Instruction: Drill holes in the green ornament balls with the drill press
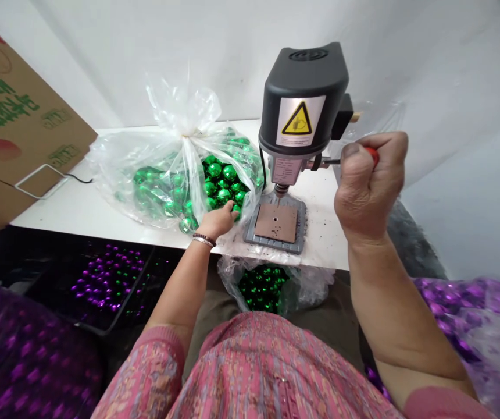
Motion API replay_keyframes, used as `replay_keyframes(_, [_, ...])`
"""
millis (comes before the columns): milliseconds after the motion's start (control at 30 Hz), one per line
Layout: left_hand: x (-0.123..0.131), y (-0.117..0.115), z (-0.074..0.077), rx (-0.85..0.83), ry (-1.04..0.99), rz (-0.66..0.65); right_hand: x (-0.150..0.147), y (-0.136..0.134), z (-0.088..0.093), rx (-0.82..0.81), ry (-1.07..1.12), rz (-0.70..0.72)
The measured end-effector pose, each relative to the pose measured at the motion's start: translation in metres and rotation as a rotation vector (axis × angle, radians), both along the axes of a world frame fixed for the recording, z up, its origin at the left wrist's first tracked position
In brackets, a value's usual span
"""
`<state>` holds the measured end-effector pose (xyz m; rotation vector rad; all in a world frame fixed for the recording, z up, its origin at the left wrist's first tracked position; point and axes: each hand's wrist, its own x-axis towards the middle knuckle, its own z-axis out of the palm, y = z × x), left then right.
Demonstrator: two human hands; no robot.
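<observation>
Left hand: we see the fingers reaching to the green balls, the index extended and the others partly hidden; we cannot tell whether they pinch a ball. Right hand: we record a closed fist, its fingers wrapped around the red knob at the end of the lever.

The green balls lie in a clear plastic bag, gathered and tied at its neck, on the white counter; through a gap at its right we see the balls uncovered. Just right of the bag stands the drill press, black-housed, with a yellow warning label on its front. Its chuck points down over a brown board that rests on the grey base. We note a small round hole in the board and dark specks on it and around the base.

Below the counter's front edge, a second clear bag holds more green balls. Farther out, we find a cardboard box at left, purple balls beneath the counter, and purple-filled bags at both lower sides.
</observation>
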<state>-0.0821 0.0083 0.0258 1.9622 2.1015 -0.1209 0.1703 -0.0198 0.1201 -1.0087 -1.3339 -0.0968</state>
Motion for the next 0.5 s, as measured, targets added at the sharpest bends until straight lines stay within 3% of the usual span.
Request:
replay_keyframes(67, [0.006,0.001,-0.003,0.003,-0.113,-0.019,0.0,-0.001,0.001,-0.013,0.008,0.009])
replay_keyframes(233, [0.008,0.007,-0.007,0.025,-0.514,0.17,-0.001,-0.004,0.005,-0.052,0.026,0.015])
replay_keyframes(333, [0.0,0.004,-0.005,-0.018,-0.693,0.217,-0.001,-0.004,0.005,-0.062,0.012,0.011])
replay_keyframes(500, [-0.001,-0.02,0.001,0.043,-1.32,0.224,0.001,-0.003,0.002,-0.069,0.013,0.054])
